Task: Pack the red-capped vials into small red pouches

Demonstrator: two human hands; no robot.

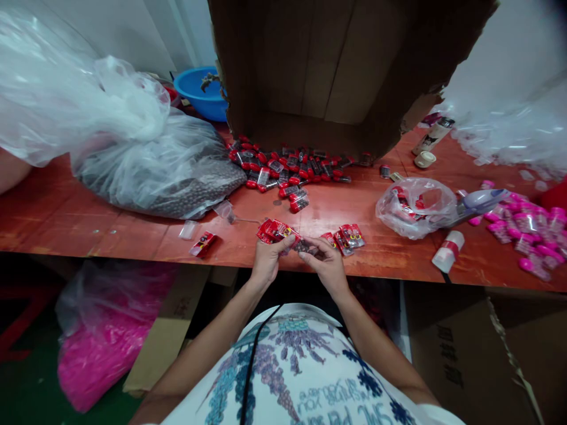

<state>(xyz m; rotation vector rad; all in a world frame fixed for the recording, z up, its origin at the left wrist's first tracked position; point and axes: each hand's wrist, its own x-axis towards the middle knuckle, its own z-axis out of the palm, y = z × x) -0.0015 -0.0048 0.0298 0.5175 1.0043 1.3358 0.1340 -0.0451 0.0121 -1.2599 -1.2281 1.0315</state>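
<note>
My left hand (266, 258) is closed around some red printed packets (275, 229) above the table's front edge. The fingers of my right hand (326, 260) pinch a small clear container with dark contents (303, 245), right against those packets; its far end is hidden. Just beside my right hand lie several more red packets (352, 235). A single red packet (204, 244) rests to the left of my hands. Beyond them are small red-capped containers with dark contents (299, 200), with a larger heap (287, 165) behind.
A big cardboard box (328, 65) opens towards me behind the heap. To the left sit a plastic bag of dark beads (163, 165) and a blue basin (201, 94). At right are a clear bag (414, 206), purple-handled scissors (482, 200), a tape roll (448, 251) and pink-capped containers (527, 227).
</note>
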